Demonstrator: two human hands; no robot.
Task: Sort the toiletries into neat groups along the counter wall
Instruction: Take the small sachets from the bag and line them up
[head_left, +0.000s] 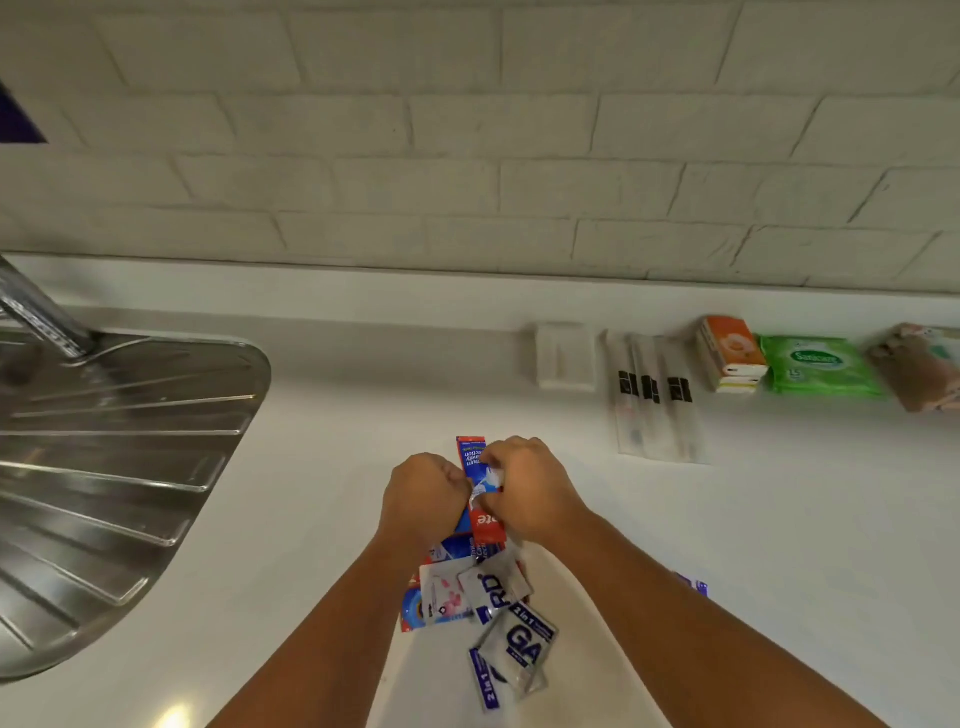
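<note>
Left grip (423, 491) and right grip (524, 483) both curled tight on the toothpaste box (471, 460) mid-worktop (311, 519), just wall-side of the loose sachet pile (488, 608), well apart from the wipes pack (821, 364) at the wall.

Bare forearms (332, 618), bare left hand (423, 493), right hand (527, 486).

Stainless-steel drainboard (130, 441) at left, ribbed, rounded corner, set into white counter (779, 519). Chrome faucet (41, 312) enters from left edge, angled down to the drainboard's far end; its base is blurred. Low white upstand (311, 296) runs along counter's back edge. Above it: wall (467, 156) of off-white brick-pattern tiles. Dark purple patch (15, 119) at upper left edge, possibly a frame; unidentifiable. Light glare (174, 719) on counter, bottom left.
</note>
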